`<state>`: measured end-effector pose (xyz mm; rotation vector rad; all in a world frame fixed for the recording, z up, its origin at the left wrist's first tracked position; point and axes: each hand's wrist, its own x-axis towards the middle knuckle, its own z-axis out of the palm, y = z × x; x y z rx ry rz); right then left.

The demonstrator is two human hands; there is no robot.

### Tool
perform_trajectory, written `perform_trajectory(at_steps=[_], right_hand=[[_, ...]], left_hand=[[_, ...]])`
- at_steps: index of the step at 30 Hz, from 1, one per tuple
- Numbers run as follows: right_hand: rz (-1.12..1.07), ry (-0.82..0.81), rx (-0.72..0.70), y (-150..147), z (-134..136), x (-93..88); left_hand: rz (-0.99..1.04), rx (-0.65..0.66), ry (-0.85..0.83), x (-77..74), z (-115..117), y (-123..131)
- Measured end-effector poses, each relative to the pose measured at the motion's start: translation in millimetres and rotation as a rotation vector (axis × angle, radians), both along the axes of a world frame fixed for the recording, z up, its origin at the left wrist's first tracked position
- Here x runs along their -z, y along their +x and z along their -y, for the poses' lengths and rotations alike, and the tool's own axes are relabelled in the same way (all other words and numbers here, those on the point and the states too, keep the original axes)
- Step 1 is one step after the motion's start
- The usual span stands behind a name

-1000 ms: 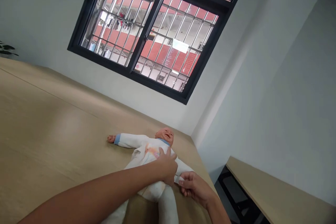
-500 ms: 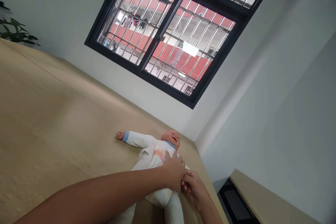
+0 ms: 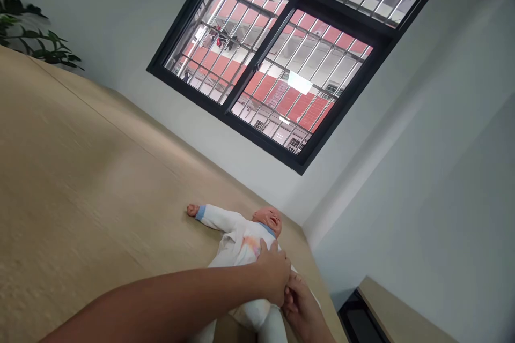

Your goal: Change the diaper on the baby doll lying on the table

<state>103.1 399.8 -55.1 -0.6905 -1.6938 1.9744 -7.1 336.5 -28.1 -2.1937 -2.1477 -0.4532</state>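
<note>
A baby doll (image 3: pixel 251 238) lies face up on the wood-toned table. It wears a white outfit with blue cuffs and an orange-pink print on the chest. One doll arm stretches out to the left; the other is hidden behind my hands. My left hand (image 3: pixel 274 273) reaches across the doll, its fingers curled over the side of the white clothes. Close against it, below and to the right, my right hand (image 3: pixel 301 305) has its fingers pinched together at the doll's side. What lies between those fingertips is hidden.
The table (image 3: pixel 100 182) runs far to the left, with its right edge just beyond my hands. A barred window (image 3: pixel 225 110) is in the wall behind. A leafy plant (image 3: pixel 52 51) stands far left. Lower right is another wooden top (image 3: pixel 394 311) with a black recess.
The whole view has shifted, so the doll, table and window appear slightly further right and lower. Both hands stay together at the doll's side, with little movement relative to it.
</note>
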Motion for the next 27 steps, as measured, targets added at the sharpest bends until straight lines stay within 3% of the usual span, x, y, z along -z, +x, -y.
perform_trajectory(at_steps=[5, 14, 23, 27], right_hand=[[-0.024, -0.077, 0.028, -5, 0, 9.5], [0.144, 0.098, -0.017, -6, -20, 24.8], [-0.042, 0.026, 0.000, -2, -5, 22.4], [-0.102, 0.014, -0.032, 2, -7, 21.3]], left_hand=[[-0.004, 0.016, 0.008, 0.4, 1, 0], [-0.056, 0.068, -0.042, -15.0, 20, -7], [-0.111, 0.106, -0.014, -8.6, 26, -17], [-0.170, 0.107, -0.040, -13.4, 24, -17]])
